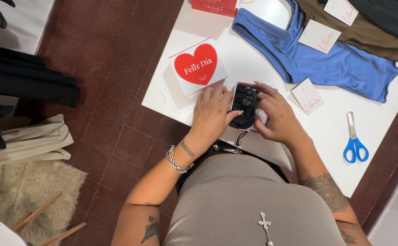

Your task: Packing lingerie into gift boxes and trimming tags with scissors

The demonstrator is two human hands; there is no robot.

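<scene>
A dark, glittery black fabric item point(244, 105) sits bunched inside a small open white box with red edging point(233, 91), placed at the near edge of the white table point(381, 123), just left of the frame's centre. The left hand point(212, 114) lies flat against the box's left wall, fingers extended and loosely spread, steadying it rather than clutching anything. The right hand point(276, 116) curls over the box's right side, fingers bent onto the fabric and a fold of white tissue point(262, 116), pressing them down; it is a partial grip on the contents, not a closed fist. By my judgement the step in hand is seating the garment inside the box; the next move would call for tucking in the loose fabric so that nothing stands above the rim. Just left of the box, touching the left hand's fingertips, lies a white lid bearing a red heart point(198, 65). Above right, a blue knit garment point(326, 59) spreads across the table, with an olive-brown garment point(367, 32) beyond it and several white card tags point(307, 95) lying on and beside them. Blue-handled scissors point(354, 139) lie well apart at right. A beige fluffy rug point(26, 191) occupies the lower left floor.
</scene>
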